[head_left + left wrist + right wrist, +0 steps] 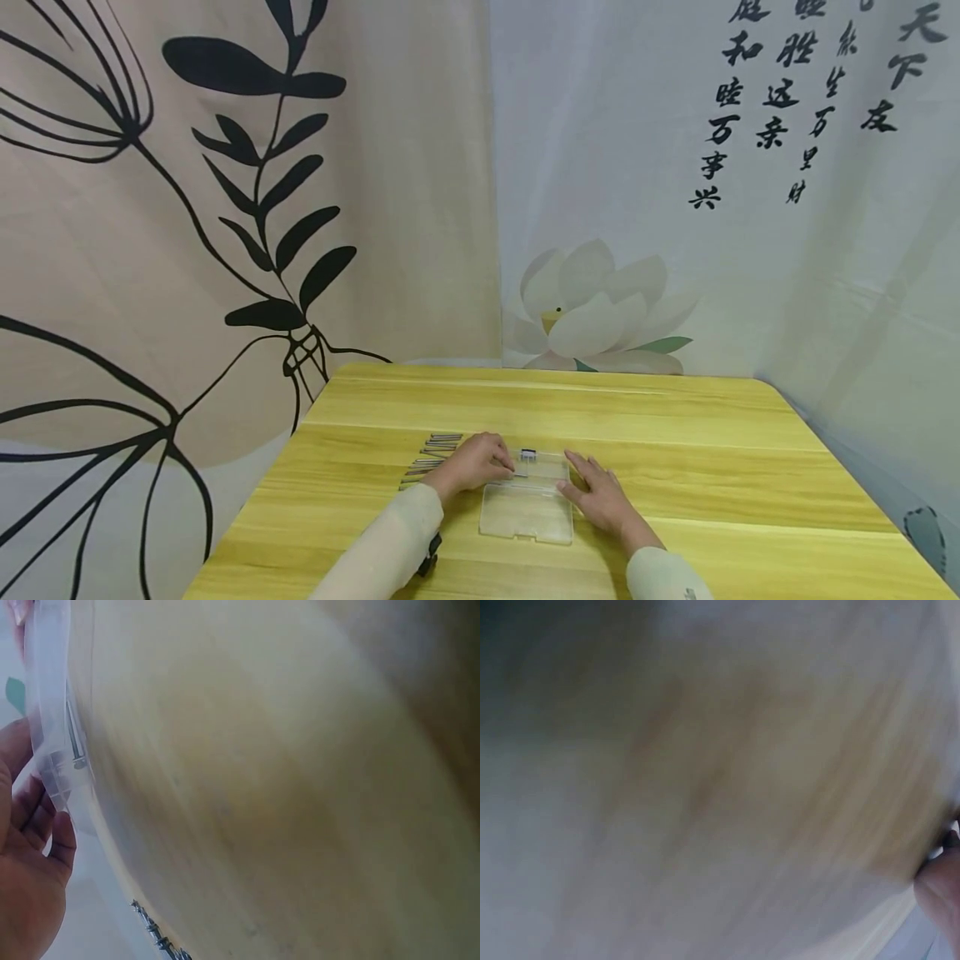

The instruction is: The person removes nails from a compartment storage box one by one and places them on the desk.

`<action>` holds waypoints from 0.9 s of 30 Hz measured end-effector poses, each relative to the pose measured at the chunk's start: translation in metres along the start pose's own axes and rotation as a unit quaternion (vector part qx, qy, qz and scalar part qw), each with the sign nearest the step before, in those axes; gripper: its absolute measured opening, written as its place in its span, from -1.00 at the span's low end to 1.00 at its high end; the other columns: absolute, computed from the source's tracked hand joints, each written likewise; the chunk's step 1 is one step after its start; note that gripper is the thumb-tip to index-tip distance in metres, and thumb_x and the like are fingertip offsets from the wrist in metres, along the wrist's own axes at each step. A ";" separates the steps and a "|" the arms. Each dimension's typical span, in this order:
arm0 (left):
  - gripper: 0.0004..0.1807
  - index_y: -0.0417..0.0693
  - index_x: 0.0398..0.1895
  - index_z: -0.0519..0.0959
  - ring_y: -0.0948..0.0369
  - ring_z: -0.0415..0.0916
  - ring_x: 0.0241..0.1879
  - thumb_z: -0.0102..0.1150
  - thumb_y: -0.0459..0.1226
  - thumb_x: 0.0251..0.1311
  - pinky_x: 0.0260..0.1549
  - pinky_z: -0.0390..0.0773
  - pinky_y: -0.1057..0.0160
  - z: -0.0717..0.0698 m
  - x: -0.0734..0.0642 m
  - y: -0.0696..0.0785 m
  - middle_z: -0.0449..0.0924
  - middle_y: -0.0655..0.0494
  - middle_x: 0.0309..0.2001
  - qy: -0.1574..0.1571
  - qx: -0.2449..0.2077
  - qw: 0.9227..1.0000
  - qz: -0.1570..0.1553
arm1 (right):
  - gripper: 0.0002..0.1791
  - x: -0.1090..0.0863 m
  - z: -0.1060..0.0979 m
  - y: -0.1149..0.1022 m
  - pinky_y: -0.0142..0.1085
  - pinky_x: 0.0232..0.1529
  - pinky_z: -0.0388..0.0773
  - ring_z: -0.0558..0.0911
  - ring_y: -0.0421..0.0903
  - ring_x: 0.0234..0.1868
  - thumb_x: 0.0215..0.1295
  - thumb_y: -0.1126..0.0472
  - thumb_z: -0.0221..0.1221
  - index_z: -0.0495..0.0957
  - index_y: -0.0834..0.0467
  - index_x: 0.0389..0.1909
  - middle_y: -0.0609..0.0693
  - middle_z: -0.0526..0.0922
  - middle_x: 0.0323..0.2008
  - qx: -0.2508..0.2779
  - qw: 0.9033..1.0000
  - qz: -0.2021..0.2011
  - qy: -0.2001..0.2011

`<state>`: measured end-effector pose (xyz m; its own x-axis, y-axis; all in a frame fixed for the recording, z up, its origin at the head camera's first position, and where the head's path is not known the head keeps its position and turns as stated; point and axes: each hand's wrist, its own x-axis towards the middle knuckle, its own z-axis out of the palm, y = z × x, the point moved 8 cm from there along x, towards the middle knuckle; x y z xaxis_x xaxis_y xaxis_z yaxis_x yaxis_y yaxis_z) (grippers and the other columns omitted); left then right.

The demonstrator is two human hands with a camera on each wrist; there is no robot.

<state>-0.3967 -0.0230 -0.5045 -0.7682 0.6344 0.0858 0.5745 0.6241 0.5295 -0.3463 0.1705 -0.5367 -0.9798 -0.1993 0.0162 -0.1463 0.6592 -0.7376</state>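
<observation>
A clear plastic case [527, 512] lies unfolded on the table, its two halves hinged together. Inside the far half are a few metal screws [528, 456]; one long screw [73, 735] shows through the wall in the left wrist view. My left hand [474, 463] is at the left end of that half, fingers bent loosely and apart from this screw. At the right end, my right hand [600, 497] rests with fingers extended along the case's edge. In the right wrist view only part of the right hand [939, 889] shows at the border.
Several long metal screws [431, 458] lie in a loose column left of the case, partly behind the left hand. The wooden table [712, 467] reaches back to a printed curtain [420, 208]. A black strap [430, 556] sits by the left sleeve.
</observation>
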 end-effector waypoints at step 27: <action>-0.87 -0.02 -0.19 0.79 0.33 0.43 -0.14 0.30 -0.27 0.28 -0.06 0.46 0.32 0.000 0.000 0.013 0.59 0.25 -0.19 -0.042 0.076 0.994 0.059 | -0.28 -0.001 0.000 -0.002 0.25 0.39 -0.39 -0.05 0.33 0.50 0.46 -0.05 0.11 0.17 0.16 0.51 0.29 0.17 0.46 0.014 1.000 0.007 0.001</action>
<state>-0.3894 -0.0150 -0.4972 -0.6705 0.7391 0.0645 0.6999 0.6013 0.3854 -0.3447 0.1698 -0.5354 -0.9819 -0.1891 0.0062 -0.1283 0.6413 -0.7565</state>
